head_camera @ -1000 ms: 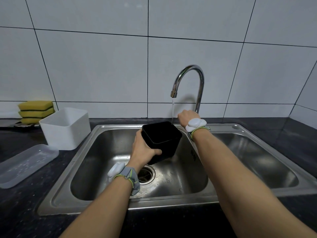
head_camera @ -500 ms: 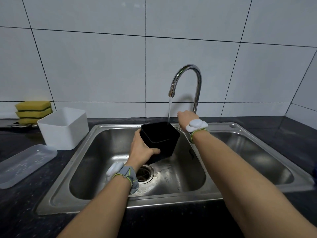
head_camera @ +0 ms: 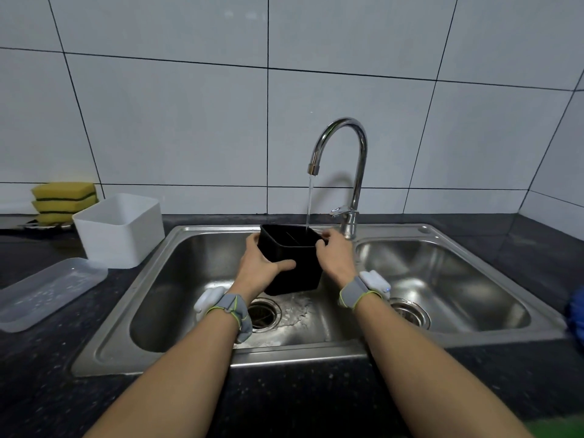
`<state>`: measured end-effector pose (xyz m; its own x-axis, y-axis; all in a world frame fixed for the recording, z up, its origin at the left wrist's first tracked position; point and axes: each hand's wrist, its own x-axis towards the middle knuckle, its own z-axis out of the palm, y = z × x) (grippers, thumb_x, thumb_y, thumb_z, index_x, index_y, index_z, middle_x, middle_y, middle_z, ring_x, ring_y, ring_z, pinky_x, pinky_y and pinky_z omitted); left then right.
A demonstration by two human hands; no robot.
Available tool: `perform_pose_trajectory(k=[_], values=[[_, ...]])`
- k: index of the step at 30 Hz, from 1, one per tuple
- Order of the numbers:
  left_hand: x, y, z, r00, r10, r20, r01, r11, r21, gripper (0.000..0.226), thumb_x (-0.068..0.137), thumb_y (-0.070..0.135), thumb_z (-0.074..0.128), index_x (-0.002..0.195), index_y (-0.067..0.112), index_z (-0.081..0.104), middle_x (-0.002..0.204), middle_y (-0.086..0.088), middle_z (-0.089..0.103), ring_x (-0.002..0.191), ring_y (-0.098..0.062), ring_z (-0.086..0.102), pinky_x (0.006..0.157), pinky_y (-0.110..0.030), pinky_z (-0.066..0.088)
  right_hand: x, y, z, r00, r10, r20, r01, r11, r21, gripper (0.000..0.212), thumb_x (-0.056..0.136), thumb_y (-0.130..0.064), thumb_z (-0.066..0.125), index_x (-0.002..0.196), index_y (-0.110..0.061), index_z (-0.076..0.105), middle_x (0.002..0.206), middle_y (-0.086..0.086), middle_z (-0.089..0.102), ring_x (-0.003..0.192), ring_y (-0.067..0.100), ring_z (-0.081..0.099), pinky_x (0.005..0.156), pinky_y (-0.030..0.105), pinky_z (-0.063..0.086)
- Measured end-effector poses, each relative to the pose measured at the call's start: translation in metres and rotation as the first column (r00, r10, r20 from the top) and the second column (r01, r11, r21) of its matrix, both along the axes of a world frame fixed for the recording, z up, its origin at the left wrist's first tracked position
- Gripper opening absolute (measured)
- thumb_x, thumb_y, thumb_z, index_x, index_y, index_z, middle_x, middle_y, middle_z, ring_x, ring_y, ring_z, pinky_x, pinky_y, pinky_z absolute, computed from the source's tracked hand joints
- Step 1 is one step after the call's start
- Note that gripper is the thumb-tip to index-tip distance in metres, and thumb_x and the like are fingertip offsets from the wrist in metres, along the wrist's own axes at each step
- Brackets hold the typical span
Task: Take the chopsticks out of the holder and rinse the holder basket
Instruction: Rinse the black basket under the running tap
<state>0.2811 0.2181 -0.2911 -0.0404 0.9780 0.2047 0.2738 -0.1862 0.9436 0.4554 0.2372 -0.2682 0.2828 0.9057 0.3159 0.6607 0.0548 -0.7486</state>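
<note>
The black holder basket [head_camera: 297,270] is held upright over the left sink bowl [head_camera: 189,273], its open top under the tap. My left hand [head_camera: 259,267] grips its left side with the thumb across the front. My right hand [head_camera: 335,254] grips its right rim. A thin stream of water [head_camera: 309,203] runs from the chrome faucet [head_camera: 344,147] into the basket's back right part. A divider shows inside the basket. No chopsticks are in view.
A white plastic tub [head_camera: 121,230] stands on the dark counter left of the sink, with a clear lid [head_camera: 47,290] in front of it and stacked yellow sponges [head_camera: 63,197] behind. The right sink bowl [head_camera: 442,279] lies beside. Something blue [head_camera: 576,314] sits at the right edge.
My right hand has left the faucet handle and come down onto the basket's right rim. The basket stays under the running water, now held level with both hands.
</note>
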Motion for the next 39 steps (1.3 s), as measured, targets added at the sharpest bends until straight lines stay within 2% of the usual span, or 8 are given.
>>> perform_pose_trajectory(k=[5,8,12,17,20,27,32,39], values=[[0.001,0.002,0.002,0.999,0.033,0.018,-0.032,0.999,-0.043,0.092,0.049,0.059,0.082,0.116,0.025,0.029,0.115,0.008,0.052,0.12,-0.021,0.051,0.104,-0.04,0.044,0.006,0.008,-0.007,0.965,-0.007,-0.263,-0.009,0.998,-0.062,0.029,0.092,-0.014,0.055,0.118,-0.005,0.063,0.114,0.015,0.069,0.116,0.031,0.059,0.101,0.032,0.042],[0.006,0.001,0.007,1.0,0.028,0.001,-0.028,0.998,-0.048,0.088,0.049,0.056,0.082,0.113,0.023,0.032,0.116,0.003,0.053,0.119,-0.025,0.052,0.105,-0.047,0.044,0.006,0.008,-0.006,0.95,-0.014,-0.312,-0.013,0.996,-0.085,0.027,0.089,-0.014,0.06,0.115,-0.007,0.065,0.112,0.013,0.07,0.113,0.028,0.06,0.098,0.029,0.044],[0.011,0.008,0.018,0.981,-0.011,-0.192,-0.002,0.998,-0.068,0.096,0.057,0.026,0.087,0.137,0.032,0.034,0.132,-0.009,0.039,0.128,-0.033,0.038,0.111,-0.044,0.035,0.012,0.008,-0.011,0.949,-0.038,-0.314,-0.009,0.989,-0.146,0.027,0.089,-0.011,0.052,0.109,-0.006,0.07,0.114,0.015,0.069,0.114,0.032,0.059,0.097,0.033,0.044],[0.017,0.007,0.016,0.951,-0.105,-0.291,0.08,0.992,-0.096,0.11,0.056,0.025,0.086,0.148,0.043,0.028,0.134,-0.011,0.04,0.13,-0.037,0.039,0.113,-0.049,0.034,0.019,0.008,-0.017,0.949,-0.04,-0.313,-0.026,0.978,-0.207,0.029,0.092,-0.008,0.048,0.107,0.004,0.07,0.117,0.023,0.067,0.115,0.036,0.06,0.096,0.036,0.044],[0.025,0.006,0.017,0.953,-0.055,-0.297,0.049,0.998,-0.029,0.113,0.048,0.034,0.088,0.146,0.035,0.033,0.137,-0.008,0.046,0.13,-0.032,0.044,0.111,-0.05,0.035,0.02,0.011,-0.017,0.94,-0.049,-0.337,-0.023,0.978,-0.208,0.031,0.093,-0.002,0.044,0.11,0.009,0.068,0.12,0.027,0.065,0.117,0.04,0.058,0.101,0.04,0.045],[0.027,0.009,0.013,0.978,0.009,-0.209,-0.001,0.999,0.04,0.107,0.035,0.049,0.082,0.133,0.03,0.043,0.127,0.003,0.058,0.12,-0.023,0.054,0.105,-0.046,0.044,0.017,0.006,-0.01,0.944,-0.1,-0.316,0.042,0.982,-0.183,0.031,0.093,-0.015,0.046,0.106,-0.008,0.073,0.118,0.017,0.068,0.112,0.035,0.06,0.092,0.032,0.045],[0.024,0.01,0.012,0.974,0.007,-0.226,0.016,0.995,0.1,0.105,0.036,0.038,0.082,0.133,0.024,0.045,0.124,0.001,0.055,0.117,-0.023,0.052,0.101,-0.045,0.047,0.014,0.001,-0.007,0.921,-0.094,-0.377,0.035,0.986,-0.16,0.03,0.088,-0.014,0.05,0.102,-0.016,0.077,0.112,0.008,0.072,0.108,0.03,0.062,0.085,0.026,0.043],[0.016,0.006,0.014,0.901,0.024,-0.434,0.042,0.989,0.142,0.097,0.048,0.012,0.079,0.136,0.022,0.04,0.118,0.001,0.037,0.116,-0.027,0.041,0.095,-0.036,0.043,0.005,-0.003,-0.008,0.907,0.067,-0.416,-0.119,0.988,-0.1,0.02,0.083,-0.008,0.057,0.075,-0.02,0.07,0.083,0.004,0.07,0.097,0.023,0.066,0.086,0.027,0.048]])
